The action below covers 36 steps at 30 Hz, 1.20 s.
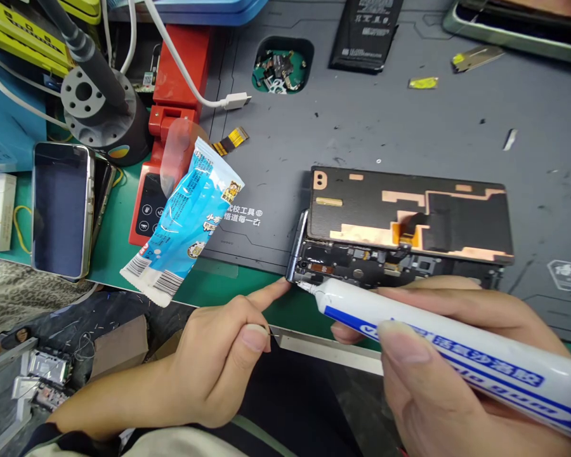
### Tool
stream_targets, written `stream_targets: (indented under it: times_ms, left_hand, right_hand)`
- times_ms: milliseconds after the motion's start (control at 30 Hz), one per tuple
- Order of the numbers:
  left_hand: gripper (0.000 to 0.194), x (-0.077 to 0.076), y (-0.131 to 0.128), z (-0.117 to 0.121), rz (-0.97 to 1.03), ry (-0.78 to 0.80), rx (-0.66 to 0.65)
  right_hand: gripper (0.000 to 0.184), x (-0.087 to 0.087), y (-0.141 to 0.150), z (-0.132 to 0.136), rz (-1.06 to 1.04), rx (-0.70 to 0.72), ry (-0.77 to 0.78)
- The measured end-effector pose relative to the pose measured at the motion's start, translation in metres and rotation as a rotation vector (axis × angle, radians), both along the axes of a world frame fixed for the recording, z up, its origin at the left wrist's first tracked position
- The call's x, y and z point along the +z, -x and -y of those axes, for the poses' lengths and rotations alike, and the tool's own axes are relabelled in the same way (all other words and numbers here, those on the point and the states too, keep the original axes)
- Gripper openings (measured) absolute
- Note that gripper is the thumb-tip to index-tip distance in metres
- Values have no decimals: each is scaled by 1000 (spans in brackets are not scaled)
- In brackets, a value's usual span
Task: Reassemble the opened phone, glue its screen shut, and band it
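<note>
My right hand (438,368) is closed round a white and blue glue tube (404,327), its narrow nozzle pointing left. The nozzle tip is at the lower left corner of an opened phone (375,261), whose circuit board shows along the near side. Over the phone's far part lies a detached screen panel (461,219), back side up, dark with copper patches and joined by a flex cable. My left hand (223,355) stretches its index finger to that same corner of the frame. Its thumb is pressed on the curled fingers; whatever they may hold is hidden.
A blue snack wrapper (183,222) lies on a red device (147,184) at left. Near it are a white cable plug (235,101), a stacked phone (61,209) and a grey stand (102,114). A battery (366,32) and small scraps lie on the grey mat (276,146).
</note>
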<state>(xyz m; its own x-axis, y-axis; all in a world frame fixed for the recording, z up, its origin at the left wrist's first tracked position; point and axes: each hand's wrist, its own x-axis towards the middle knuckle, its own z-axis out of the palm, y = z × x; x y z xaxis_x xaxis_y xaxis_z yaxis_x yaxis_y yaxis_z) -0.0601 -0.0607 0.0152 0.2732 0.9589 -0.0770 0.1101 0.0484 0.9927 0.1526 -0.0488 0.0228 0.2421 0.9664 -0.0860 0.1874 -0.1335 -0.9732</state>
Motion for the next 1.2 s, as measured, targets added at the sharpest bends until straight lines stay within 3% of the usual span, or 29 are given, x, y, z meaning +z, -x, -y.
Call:
stream_targets:
  times_ms: [500, 767, 1200]
  left_hand:
    - [29, 0, -1, 1, 20, 13, 14]
    - [28, -1, 1, 1, 35, 60, 1]
    - [23, -5, 2, 1, 74, 29, -42]
  right_hand:
    - [16, 4, -8, 1, -8, 4, 36]
    - [19, 13, -11, -3, 58, -10, 171]
    - [24, 18, -25, -9, 128, 15, 218]
